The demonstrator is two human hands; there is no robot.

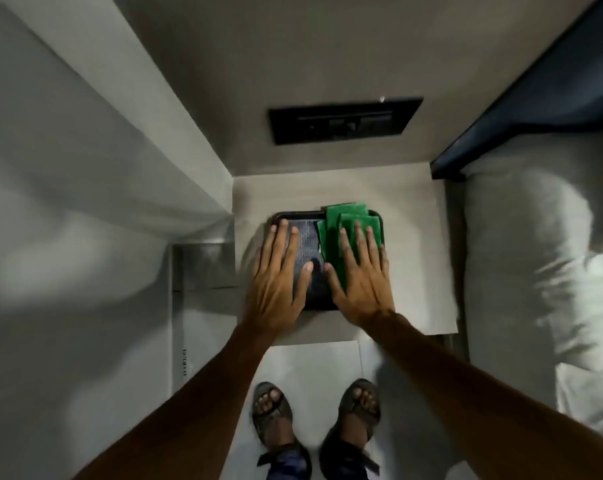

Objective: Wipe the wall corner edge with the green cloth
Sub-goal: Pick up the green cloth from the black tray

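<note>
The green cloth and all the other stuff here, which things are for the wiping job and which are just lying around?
For the job:
green cloth, under the right hand
wall corner edge
left hand

Just lying about:
black tray
grey cloth in the tray
switch panel
pillow
sandals

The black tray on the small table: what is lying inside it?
Inside the black tray lie a grey cloth on the left and green cloths on the right. The left hand and right hand cover the rest.

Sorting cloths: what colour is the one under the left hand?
Grey cloth, seen in the head view.
</note>
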